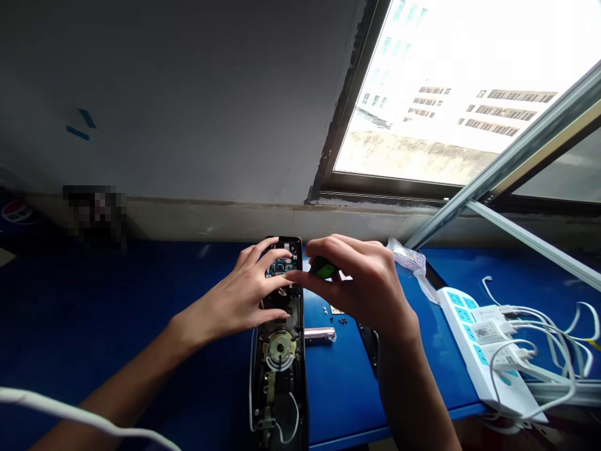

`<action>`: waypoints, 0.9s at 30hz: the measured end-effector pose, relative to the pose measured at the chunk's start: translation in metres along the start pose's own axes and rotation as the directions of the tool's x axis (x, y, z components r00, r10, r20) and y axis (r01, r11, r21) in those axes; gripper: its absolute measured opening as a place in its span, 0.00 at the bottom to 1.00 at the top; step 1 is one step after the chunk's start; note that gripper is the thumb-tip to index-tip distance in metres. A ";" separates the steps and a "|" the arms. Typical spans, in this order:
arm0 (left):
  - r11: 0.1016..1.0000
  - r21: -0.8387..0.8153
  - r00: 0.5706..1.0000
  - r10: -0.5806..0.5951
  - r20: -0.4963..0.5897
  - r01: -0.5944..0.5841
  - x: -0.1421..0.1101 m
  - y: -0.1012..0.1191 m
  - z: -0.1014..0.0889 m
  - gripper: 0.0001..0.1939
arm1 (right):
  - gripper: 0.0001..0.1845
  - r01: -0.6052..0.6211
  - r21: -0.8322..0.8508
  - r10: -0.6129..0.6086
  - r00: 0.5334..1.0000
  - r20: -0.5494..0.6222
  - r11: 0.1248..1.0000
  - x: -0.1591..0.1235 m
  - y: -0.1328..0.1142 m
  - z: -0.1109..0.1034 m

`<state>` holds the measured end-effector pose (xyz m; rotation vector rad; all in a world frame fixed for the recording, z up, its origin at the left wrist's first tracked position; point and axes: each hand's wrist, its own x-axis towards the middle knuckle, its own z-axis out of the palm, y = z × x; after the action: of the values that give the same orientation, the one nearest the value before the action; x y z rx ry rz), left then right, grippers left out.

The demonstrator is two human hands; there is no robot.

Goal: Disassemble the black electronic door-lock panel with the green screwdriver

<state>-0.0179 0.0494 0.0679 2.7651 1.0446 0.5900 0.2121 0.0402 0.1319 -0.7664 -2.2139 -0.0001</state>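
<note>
A long black device housing (300,376) lies opened in front of me, its inside facing up. A small circuit board (280,267) sits at its far end, and a round speaker-like part (280,348) is in its middle. My left hand (248,285) is spread over the far half, fingers apart around the board; exact fingertip contact is hard to see. My right hand (361,275) is closed around a screwdriver (325,269) with a black and green handle, just right of the board. The screwdriver's shaft and tip are hidden.
Several small screws (342,321) and a pinkish bar-shaped object (319,335) lie on the blue table (342,382) beside the housing. A white power strip (469,351) with plugs and cables stands right. A white cable (84,416) crosses the lower left. Wall and window are behind.
</note>
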 end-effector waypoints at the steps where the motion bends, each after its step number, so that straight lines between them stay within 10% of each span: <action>1: 1.000 0.011 1.000 0.000 -0.002 0.000 0.000 0.001 0.000 0.21 | 0.06 -0.003 0.054 0.002 1.000 0.019 0.999 -0.001 -0.001 -0.001; 11: 0.999 0.011 0.998 -0.050 0.049 0.050 -0.003 0.006 -0.005 0.26 | 0.22 -0.033 0.171 0.012 0.993 0.119 0.985 -0.004 -0.010 -0.012; 16: 0.997 0.006 0.995 -0.078 0.058 0.077 -0.006 0.002 -0.011 0.29 | 0.09 -0.033 0.036 0.032 0.999 0.039 0.999 -0.005 -0.011 -0.014; 21: 0.998 0.010 0.997 -0.062 0.037 0.062 -0.006 -0.001 -0.020 0.27 | 0.27 -0.026 0.120 0.017 0.997 0.081 0.992 -0.004 -0.009 -0.015; 27: 1.000 -0.006 0.997 -0.021 0.072 0.021 -0.006 0.003 -0.014 0.25 | 0.15 -0.027 0.086 0.022 0.998 0.051 0.996 -0.004 -0.004 -0.014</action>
<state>-0.0260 0.0425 0.0799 2.7442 1.0529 0.4856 0.2219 0.0316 0.1401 -0.7530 -2.2365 0.1277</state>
